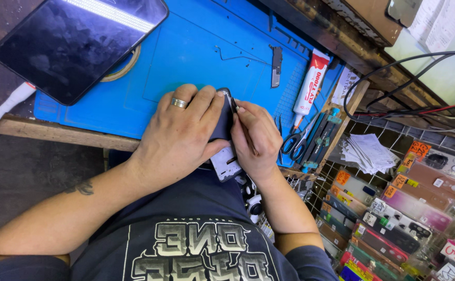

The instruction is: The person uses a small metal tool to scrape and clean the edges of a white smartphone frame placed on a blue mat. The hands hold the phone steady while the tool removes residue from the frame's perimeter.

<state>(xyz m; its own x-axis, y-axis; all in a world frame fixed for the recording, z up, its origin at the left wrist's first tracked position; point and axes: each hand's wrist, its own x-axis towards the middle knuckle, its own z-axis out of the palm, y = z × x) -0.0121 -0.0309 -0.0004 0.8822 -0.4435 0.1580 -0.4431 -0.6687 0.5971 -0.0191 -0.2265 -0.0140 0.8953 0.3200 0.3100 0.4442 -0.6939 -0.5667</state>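
Note:
My left hand [178, 132], with a ring on one finger, grips a dark smartphone [224, 139] held on edge over the near side of a blue work mat [196, 47]. The phone's pale lower end sticks out below my palm. My right hand [256, 140] pinches a thin brown stick-like tool [243, 130] whose tip meets the phone's upper edge. Both hands touch the phone, just above my lap.
A large dark tablet [76, 44] with a white cable [6, 106] lies at the mat's left, over a tape roll. A white glue tube [310, 80], a small metal tool [276, 65], scissors [295, 143] and tweezers sit to the right. Packaged phone cases [409, 213] hang at lower right; cables [409, 78] run above.

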